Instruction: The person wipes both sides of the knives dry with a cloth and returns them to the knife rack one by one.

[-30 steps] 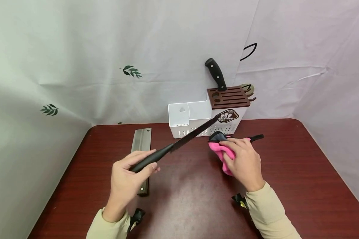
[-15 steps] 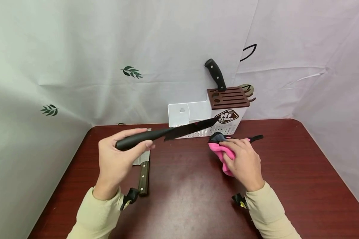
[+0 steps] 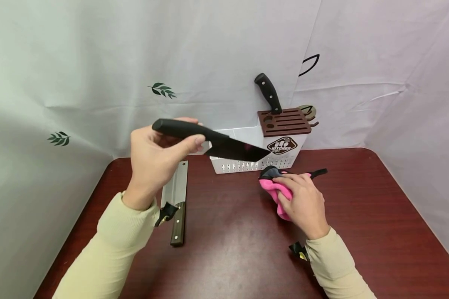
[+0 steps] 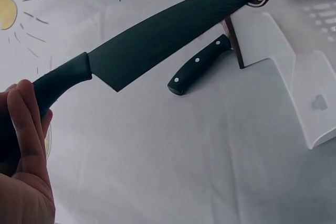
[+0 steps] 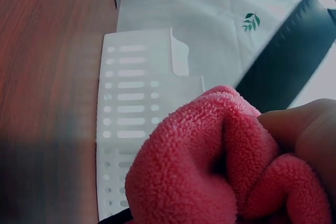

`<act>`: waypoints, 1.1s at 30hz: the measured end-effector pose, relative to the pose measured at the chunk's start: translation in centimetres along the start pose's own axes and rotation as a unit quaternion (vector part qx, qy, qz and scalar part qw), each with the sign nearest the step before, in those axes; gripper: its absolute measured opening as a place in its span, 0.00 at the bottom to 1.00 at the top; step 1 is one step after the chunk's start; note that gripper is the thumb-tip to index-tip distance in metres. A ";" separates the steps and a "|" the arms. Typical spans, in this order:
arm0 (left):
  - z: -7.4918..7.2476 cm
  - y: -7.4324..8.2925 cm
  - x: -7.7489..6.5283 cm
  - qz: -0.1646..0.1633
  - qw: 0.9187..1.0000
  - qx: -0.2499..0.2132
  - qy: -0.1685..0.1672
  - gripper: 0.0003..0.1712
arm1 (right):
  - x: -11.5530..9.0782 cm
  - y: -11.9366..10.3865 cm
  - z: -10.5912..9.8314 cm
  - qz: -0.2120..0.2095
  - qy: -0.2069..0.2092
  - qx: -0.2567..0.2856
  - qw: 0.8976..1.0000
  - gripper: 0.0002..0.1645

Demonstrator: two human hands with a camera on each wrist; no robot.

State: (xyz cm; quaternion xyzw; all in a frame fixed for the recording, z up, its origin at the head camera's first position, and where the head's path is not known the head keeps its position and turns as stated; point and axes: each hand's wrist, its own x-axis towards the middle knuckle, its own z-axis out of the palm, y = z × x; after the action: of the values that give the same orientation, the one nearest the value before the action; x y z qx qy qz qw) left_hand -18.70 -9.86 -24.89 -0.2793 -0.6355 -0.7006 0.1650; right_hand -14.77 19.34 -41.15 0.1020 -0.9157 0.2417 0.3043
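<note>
My left hand [image 3: 153, 160] grips the black handle of a black-bladed kitchen knife [image 3: 239, 149], raised in front of the knife block. Its blade points right and slightly down, the tip overlapping the block's front in the head view. In the left wrist view the whole blade [image 4: 168, 35] shows, broad at the heel and narrowing to the tip. My right hand [image 3: 303, 201] holds a bunched pink cloth [image 3: 275, 189] with a grey-black edge, low over the table in front of the block. Fuzzy folds of the cloth [image 5: 194, 156] fill much of the right wrist view.
A white perforated knife block [image 3: 235, 166] with a brown slotted top [image 3: 288, 122] stands at the back edge; one black-handled knife [image 3: 268, 93] sits in it. A cleaver [image 3: 177, 199] with a wooden handle lies on the red-brown table [image 3: 239, 249] at left. White curtains hang behind.
My left hand has risen away from over the cleaver with the black knife, whose blade has swung from pointing up-right to slightly down. The right hand and cloth have stayed put.
</note>
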 end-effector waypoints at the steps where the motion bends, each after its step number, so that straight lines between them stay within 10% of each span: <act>1: 0.2 0.0 0.6 0.001 1.000 -0.002 -0.001 0.15 | 0.0 0.0 0.0 0.000 -0.001 0.000 1.000 0.15; 17: 4.8 -0.3 8.7 0.024 0.999 0.025 -0.008 0.14 | -0.1 -0.2 0.2 -0.004 -0.005 0.001 1.000 0.15; 33: 8.1 -1.7 12.0 -0.018 0.994 0.088 -0.063 0.10 | -0.3 -0.4 0.2 -0.007 -0.013 0.003 1.000 0.16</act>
State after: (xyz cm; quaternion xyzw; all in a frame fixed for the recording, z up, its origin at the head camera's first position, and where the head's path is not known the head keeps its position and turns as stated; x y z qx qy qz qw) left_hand -27.68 -0.21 -18.76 -0.2958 -0.7090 -0.6257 0.1356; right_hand -14.51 18.84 -41.32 0.1125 -0.9179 0.2414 0.2941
